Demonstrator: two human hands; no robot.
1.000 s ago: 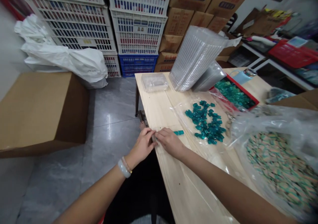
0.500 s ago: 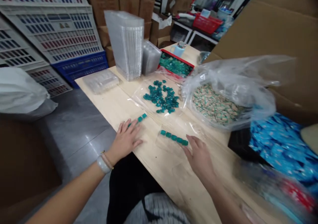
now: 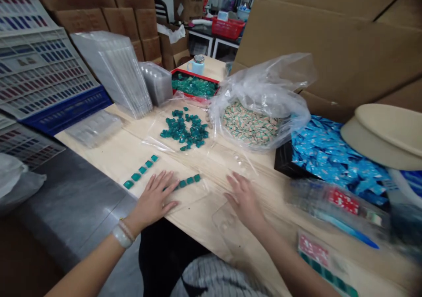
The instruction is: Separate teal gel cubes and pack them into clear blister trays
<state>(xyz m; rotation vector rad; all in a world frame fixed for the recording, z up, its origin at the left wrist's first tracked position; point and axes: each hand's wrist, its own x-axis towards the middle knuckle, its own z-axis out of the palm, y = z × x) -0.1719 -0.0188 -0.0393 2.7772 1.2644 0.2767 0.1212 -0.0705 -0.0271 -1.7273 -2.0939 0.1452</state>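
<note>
My left hand lies spread and flat at the table's near edge, its fingers partly covering a short row of teal square pieces. Left of it, a second row of teal squares runs toward the edge. My right hand is held low over the table, fingers stretched out, with nothing visible in it. Beside that hand a clear plastic sheet or tray lies on the wood, hard to make out. Beyond both hands, a loose heap of teal pieces rests on clear film.
A clear bag of small beige-green packets stands behind my right hand. Blue packets fill a black box at the right. Stacked clear plastic trays, a red tray of green pieces and a light-blue mug stand farther back.
The view has turned to the right. My left hand has shifted from the left row to the right one, uncovering the left row. My right hand has come away from the right row's end.
</note>
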